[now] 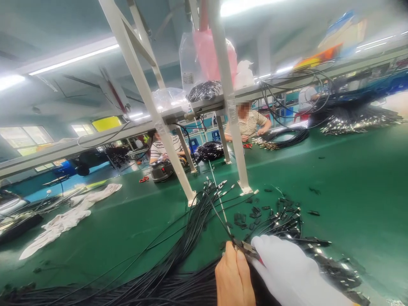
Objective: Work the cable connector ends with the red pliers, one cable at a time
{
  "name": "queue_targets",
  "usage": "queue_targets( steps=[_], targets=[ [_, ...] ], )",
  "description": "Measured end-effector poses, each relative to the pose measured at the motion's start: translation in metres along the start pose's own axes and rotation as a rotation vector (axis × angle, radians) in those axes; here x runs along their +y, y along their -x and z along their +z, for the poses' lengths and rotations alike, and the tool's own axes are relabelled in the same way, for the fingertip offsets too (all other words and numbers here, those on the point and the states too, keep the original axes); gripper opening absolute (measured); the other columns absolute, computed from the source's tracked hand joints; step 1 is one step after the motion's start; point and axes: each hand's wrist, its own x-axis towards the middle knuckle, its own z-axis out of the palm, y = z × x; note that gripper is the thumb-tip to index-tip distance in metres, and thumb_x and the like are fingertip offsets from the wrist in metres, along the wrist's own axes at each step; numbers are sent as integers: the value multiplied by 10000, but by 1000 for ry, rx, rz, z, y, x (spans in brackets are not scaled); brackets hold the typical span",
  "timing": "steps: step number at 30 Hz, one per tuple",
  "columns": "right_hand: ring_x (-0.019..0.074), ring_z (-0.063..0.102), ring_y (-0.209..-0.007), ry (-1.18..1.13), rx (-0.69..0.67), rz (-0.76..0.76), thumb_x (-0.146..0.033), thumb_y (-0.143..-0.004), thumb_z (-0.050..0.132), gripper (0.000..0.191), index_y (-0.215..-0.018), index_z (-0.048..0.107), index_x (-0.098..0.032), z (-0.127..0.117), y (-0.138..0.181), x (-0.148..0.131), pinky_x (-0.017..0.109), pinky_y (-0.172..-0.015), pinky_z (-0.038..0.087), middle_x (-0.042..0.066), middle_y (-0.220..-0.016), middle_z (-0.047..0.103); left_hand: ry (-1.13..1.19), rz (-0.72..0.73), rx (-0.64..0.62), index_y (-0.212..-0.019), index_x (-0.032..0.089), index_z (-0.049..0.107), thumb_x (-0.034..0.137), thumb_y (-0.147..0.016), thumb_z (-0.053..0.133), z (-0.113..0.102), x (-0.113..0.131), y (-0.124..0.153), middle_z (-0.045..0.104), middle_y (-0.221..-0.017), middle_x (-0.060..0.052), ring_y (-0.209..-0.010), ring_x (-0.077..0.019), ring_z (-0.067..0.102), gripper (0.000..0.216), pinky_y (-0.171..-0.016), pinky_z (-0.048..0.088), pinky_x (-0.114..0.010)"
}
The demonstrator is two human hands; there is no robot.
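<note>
My bare left hand (234, 274) pinches a black cable (219, 217) between thumb and fingers at the bottom middle. In a white glove, my right hand (283, 265) is closed around pliers (249, 250); a bit of red handle shows by the glove. The jaws meet the cable end right at my left fingertips, and whether they grip it cannot be made out. A thick bundle of black cables (188, 238) with metal plugs lies left of my hands. Right of them is a heap of cable ends with shiny connectors (338, 267), and small black plastic pieces (240, 220) lie scattered beyond.
White metal posts (237, 148) stand on the green table (360, 178) and carry a shelf with plastic bags. Two people in striped shirts sit across the table near coiled cables (287, 138). White gloves (72, 214) lie to the left.
</note>
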Motion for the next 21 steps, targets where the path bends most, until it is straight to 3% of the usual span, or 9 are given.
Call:
queue_targets(
  steps=[5, 9, 10, 12, 14, 18, 21],
  targets=[
    [212, 630, -534, -61, -114, 29, -399, -888, 516, 278, -662, 580, -250, -20, -6, 9, 288, -495, 369, 16, -616, 642, 88, -16, -43, -1232, 70, 606, 319, -1011, 275, -5, 5, -4, 732, -1107, -208, -1010, -294, 692, 470, -865, 523, -383],
    [190, 629, -551, -155, -263, -38, -396, -908, 502, 285, -673, 586, -259, -32, -7, 13, 265, -493, 345, -14, -631, 658, 90, -9, -42, -1176, 99, 609, 324, -1022, 238, -9, 12, -7, 738, -1068, -179, -978, -262, 691, 461, -826, 501, -345],
    [187, 623, -551, -136, -223, -34, -379, -906, 512, 269, -678, 587, -258, -31, -5, 11, 266, -502, 350, -13, -630, 653, 83, 17, -52, -1110, 126, 621, 313, -1024, 229, -10, 14, -8, 747, -990, -155, -904, -248, 701, 442, -777, 496, -332],
    [191, 624, -592, -20, -14, 67, -323, -889, 547, 182, -734, 603, -245, -27, 0, 3, 271, -540, 368, 17, -666, 653, 28, 72, -52, -949, 177, 607, 270, -1023, 209, -11, 17, -12, 723, -780, -92, -707, -222, 690, 416, -653, 464, -315],
    [184, 621, -632, 53, 70, 122, -171, -856, 553, 87, -815, 614, -220, -23, 4, -8, 269, -565, 369, 53, -749, 665, -90, 107, -12, -831, 211, 548, 219, -1012, 205, -10, 19, -15, 650, -613, -37, -548, -211, 643, 388, -551, 398, -314],
    [166, 565, -538, 283, 210, 305, -8, -786, 523, 203, -727, 565, -198, -24, -4, -22, 246, -471, 270, 52, -672, 609, -350, 134, 81, -772, 230, 488, 153, -980, 256, -7, 20, -16, 602, -515, -14, -455, -222, 622, 321, -479, 307, -319],
    [171, 549, -496, 332, 215, 272, 11, -742, 543, 222, -677, 544, -201, -26, -10, -21, 253, -451, 252, 39, -617, 578, -368, 155, 85, -780, 225, 498, 140, -975, 265, -8, 21, -17, 607, -506, -12, -443, -215, 625, 315, -469, 305, -311]
  ],
)
